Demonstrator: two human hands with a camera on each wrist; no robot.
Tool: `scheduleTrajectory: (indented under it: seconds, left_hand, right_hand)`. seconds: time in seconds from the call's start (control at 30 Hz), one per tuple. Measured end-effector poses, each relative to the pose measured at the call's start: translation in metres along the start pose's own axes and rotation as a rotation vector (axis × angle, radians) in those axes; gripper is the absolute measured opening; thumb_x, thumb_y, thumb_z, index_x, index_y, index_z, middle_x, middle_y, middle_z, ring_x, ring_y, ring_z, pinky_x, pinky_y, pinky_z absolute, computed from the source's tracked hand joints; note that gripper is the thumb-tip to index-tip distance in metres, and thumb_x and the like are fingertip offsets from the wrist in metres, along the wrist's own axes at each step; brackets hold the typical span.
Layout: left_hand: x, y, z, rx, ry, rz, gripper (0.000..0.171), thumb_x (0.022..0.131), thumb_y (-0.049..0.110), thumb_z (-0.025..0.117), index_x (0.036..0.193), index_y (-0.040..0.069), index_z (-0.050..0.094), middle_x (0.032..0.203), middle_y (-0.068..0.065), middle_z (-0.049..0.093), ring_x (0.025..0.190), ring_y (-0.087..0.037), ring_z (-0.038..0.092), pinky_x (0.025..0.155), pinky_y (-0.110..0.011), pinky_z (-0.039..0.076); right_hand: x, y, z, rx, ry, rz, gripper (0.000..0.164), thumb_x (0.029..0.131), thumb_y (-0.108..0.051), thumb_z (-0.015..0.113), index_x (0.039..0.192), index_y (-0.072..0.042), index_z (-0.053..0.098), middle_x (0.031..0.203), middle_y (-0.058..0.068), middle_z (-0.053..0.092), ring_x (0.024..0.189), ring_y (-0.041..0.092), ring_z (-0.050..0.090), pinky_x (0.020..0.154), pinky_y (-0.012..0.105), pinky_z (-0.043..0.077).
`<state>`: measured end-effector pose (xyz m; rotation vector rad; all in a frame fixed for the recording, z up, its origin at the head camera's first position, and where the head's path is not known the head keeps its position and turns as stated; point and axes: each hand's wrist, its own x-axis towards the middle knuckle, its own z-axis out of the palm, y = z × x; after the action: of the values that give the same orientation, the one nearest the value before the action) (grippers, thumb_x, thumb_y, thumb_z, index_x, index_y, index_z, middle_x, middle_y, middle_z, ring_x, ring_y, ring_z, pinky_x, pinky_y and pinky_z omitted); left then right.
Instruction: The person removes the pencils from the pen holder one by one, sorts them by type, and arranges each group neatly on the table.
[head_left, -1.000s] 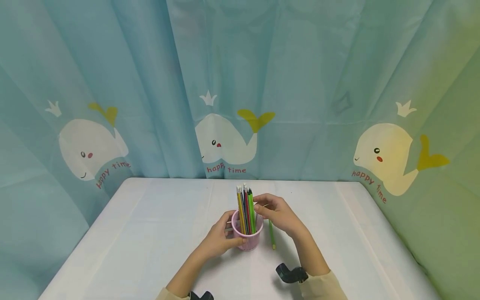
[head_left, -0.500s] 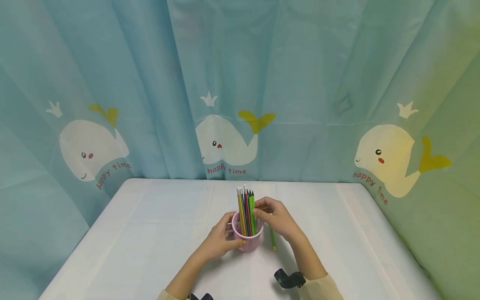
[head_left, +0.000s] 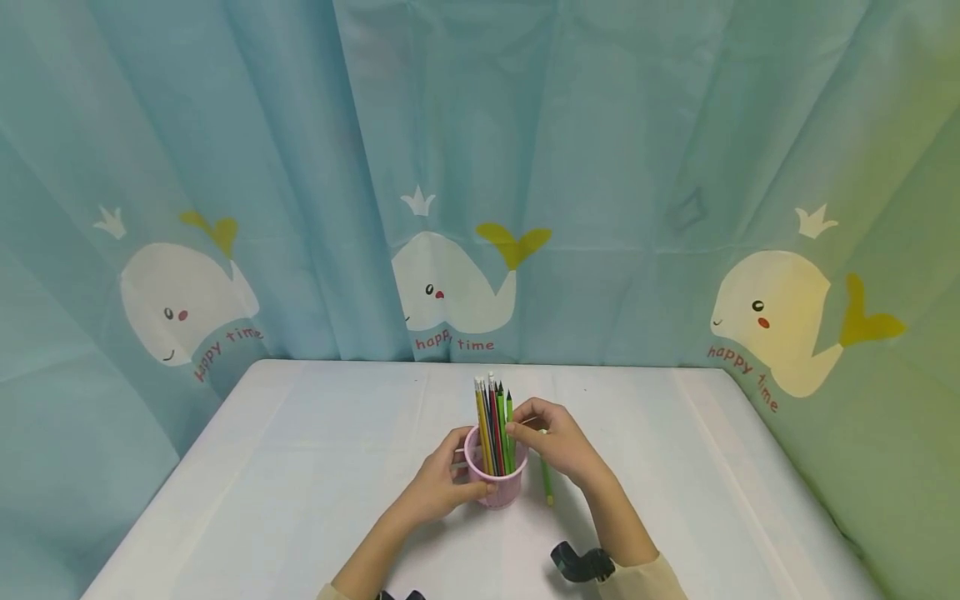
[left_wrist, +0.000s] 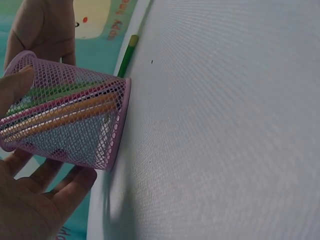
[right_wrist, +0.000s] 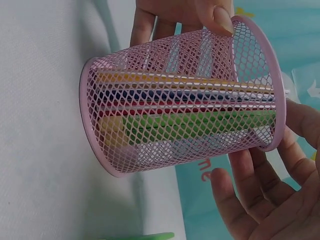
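Observation:
A pink mesh pencil cup [head_left: 504, 493] stands upright on the white table, several pencils in it: yellow, dark blue, red and green. My left hand [head_left: 437, 485] grips the cup from the left, thumb on the near side and fingers round the back. At the cup's right rim, my right hand [head_left: 561, 440] pinches a green pencil [head_left: 510, 407] between thumb and fingers; its black tip points up, slightly apart from the others. In the right wrist view the green pencils [right_wrist: 200, 125] reach down close to the cup's base, seen through the mesh.
One more green pencil [head_left: 547, 485] lies on the table [head_left: 300, 483] just right of the cup, partly under my right hand. Behind the table's far edge hangs a blue-green curtain [head_left: 622, 167] with printed whales. A black device [head_left: 581, 562] sits at my right wrist.
The green pencil in my right hand has shifted a little right and down, so its tip now stands apart from its neighbours. My left hand keeps its grip on the cup.

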<state>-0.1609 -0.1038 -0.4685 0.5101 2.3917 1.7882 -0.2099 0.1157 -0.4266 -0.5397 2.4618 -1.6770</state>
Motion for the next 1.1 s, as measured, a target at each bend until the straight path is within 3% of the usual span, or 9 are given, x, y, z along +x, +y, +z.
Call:
scheduleTrajectory:
  seconds: [0.43, 1.1]
  left_hand:
    - [0.0, 0.002, 0.001, 0.007, 0.001, -0.006, 0.08, 0.081, 0.017, 0.083, 0.146, 0.007, 0.038, 0.141, -0.02, 0.051, 0.126, -0.041, 0.055, 0.105, -0.046, 0.05]
    - [-0.001, 0.004, 0.001, 0.002, -0.002, -0.007, 0.078, 0.082, 0.017, 0.082, 0.146, 0.009, 0.038, 0.142, -0.02, 0.051, 0.128, -0.041, 0.054, 0.106, -0.049, 0.049]
  right_hand:
    - [-0.004, -0.004, -0.009, 0.019, 0.003, -0.034, 0.018, 0.092, -0.024, 0.071, 0.096, -0.008, 0.066, 0.094, 0.005, 0.068, 0.091, 0.021, 0.064, 0.082, 0.036, 0.053]
    - [-0.008, -0.013, -0.014, 0.074, 0.003, -0.071, 0.019, 0.094, -0.023, 0.071, 0.1, -0.006, 0.063, 0.097, 0.009, 0.067, 0.091, 0.022, 0.065, 0.081, 0.033, 0.057]
